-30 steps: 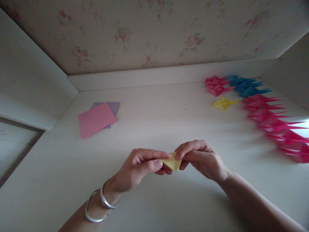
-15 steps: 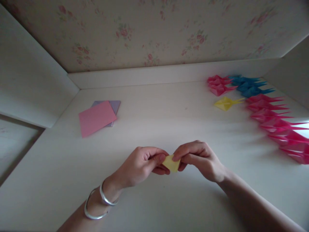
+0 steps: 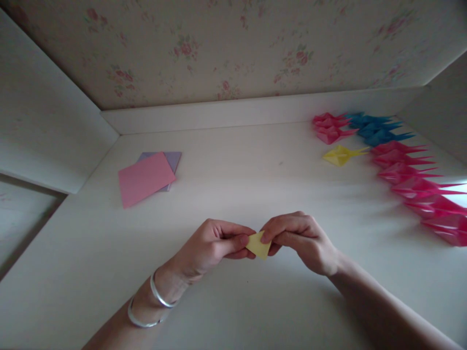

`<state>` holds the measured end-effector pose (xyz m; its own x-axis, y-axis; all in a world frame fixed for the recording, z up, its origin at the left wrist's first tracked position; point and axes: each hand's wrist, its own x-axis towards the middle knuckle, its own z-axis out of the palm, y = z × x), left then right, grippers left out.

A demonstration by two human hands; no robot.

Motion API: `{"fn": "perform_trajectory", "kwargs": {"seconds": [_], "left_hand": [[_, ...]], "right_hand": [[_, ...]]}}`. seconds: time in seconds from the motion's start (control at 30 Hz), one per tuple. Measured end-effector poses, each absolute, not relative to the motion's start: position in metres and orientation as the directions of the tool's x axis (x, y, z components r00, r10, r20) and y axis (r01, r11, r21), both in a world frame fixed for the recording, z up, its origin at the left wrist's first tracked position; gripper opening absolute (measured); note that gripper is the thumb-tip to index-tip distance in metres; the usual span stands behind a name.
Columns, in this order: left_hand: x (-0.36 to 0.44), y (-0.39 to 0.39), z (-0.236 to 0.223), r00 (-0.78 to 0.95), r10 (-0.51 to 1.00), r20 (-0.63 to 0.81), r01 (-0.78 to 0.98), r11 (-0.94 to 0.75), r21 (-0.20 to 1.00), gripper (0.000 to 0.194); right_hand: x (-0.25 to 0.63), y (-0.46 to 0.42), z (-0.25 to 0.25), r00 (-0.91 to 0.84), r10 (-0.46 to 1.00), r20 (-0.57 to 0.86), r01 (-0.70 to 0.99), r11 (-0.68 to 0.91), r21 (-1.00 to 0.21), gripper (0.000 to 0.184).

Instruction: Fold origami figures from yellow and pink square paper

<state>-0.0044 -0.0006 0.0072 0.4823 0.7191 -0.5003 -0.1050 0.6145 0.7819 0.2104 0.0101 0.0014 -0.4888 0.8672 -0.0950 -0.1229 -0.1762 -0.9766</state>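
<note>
The small folded paper (image 3: 260,247) is plain pale yellow; the single origami figure (image 3: 339,156) is a brighter, sharper yellow. The three origami figures at the back (image 3: 379,137) are deep turquoise blue, the long row of origami figures (image 3: 416,188) hot pink with paler sheen, and the short pair (image 3: 330,135) pink too. The top sheet (image 3: 146,179) is flat salmon pink, the sheets beneath it (image 3: 174,159) lilac. Bangles (image 3: 159,295) show silver. The desk (image 3: 226,180) is plain off-white; the beige wallpaper (image 3: 233,53) carries rose-pink flower sprays with grey-green leaves.
</note>
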Motion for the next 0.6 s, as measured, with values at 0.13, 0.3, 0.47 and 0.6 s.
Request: {"fn": "perform_trajectory", "kwargs": {"seconds": [0.13,0.3,0.47,0.6], "left_hand": [[-0.0008,-0.0030,0.0108,0.465,0.766,-0.444,-0.081,0.536,0.840,0.022],[-0.0005,-0.0042,0.0114,0.448,0.819,-0.358,0.035,0.384,0.923,0.021],[-0.0009,-0.0068,0.0097,0.399,0.892,-0.214,0.191,0.147,0.970,0.023],[0.0024,-0.0085,0.0104,0.389,0.909,-0.151,0.286,0.037,0.957,0.026]], "right_hand": [[0.2135,0.0096,0.0006,-0.504,0.861,-0.065,-0.078,-0.121,-0.990,0.020],[0.2153,0.0107,-0.0003,-0.565,0.824,-0.049,0.079,-0.005,-0.997,0.023],[0.2096,0.0116,-0.0032,-0.450,0.886,-0.106,0.217,-0.007,-0.976,0.024],[0.2075,0.0127,-0.0021,-0.444,0.893,-0.073,0.347,0.096,-0.933,0.018]]}}
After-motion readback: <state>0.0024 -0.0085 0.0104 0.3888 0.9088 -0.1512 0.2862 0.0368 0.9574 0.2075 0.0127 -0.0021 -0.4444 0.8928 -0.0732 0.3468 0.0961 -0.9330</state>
